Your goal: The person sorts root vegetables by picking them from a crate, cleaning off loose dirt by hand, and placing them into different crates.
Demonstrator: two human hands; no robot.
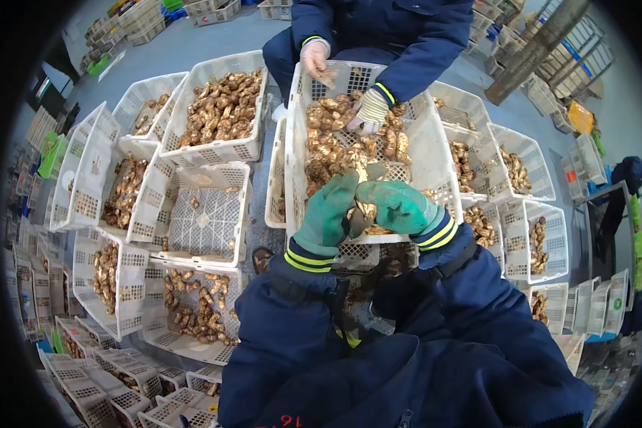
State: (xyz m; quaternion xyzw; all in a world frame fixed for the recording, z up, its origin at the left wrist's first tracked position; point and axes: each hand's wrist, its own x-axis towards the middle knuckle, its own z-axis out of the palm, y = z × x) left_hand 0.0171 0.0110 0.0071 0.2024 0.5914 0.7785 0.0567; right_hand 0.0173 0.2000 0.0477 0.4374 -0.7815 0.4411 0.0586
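Observation:
Both my hands wear green work gloves and meet over the near end of a white perforated plastic crate [444, 176]. Between them is a brown, pale-patched mushroom [365, 209], upright and partly covered by the fingers. My left hand [329, 206] grips it from the left, and my right hand [401, 206] has its fingertips on its right side. Many similar mushrooms [321, 150] lie in the crate beyond. Across from me, a co-worker's gloved hand [373, 109] reaches among them; their other gloved hand [316, 60] is above the crate's far left part.
More white crates surround me: one heaped with mushrooms [222, 109], one with a few small pieces [206, 214], one with scattered mushrooms [200, 310]. Others stand at right [537, 241]. A round post [535, 51] rises at the upper right, and another person [628, 174] is at the far right.

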